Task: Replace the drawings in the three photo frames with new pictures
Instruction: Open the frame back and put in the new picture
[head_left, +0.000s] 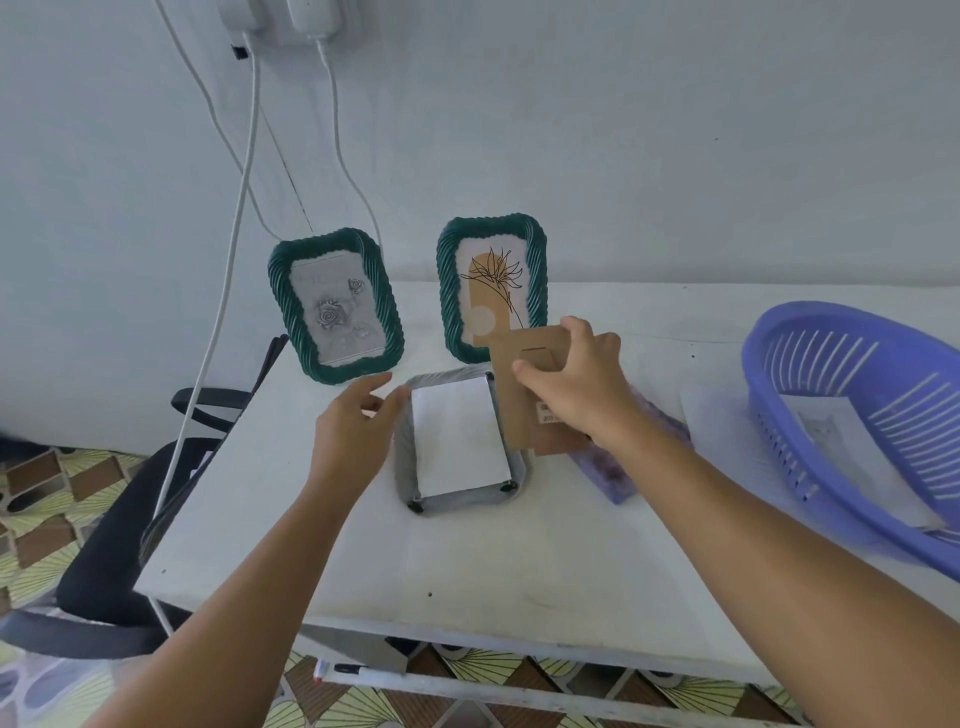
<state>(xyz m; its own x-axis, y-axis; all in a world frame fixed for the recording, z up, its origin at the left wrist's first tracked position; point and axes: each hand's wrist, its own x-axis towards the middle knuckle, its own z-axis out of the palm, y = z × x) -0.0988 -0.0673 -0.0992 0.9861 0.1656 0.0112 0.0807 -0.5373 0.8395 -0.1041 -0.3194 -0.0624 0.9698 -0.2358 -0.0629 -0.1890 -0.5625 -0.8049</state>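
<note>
Brown cardboard, the backing board (524, 384) looks light, stiff and easily creased, so the right hand (576, 384) pinches it by its edges, thumb on the face, just right of the face-down frame (457, 499), which holds a white sheet (460, 439). Beside that frame's left edge the left hand (356, 431) hovers with fingers loosely spread, holding nothing; glass inside, if any, would be fragile. Well right of the frame, the purple basket (779, 395) holds paper sheets (841, 441).

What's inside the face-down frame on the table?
A white sheet lies in the face-down frame, blank side up. Its printed face and any glass beneath are covered. The right hand holds the brown backing board.
</note>
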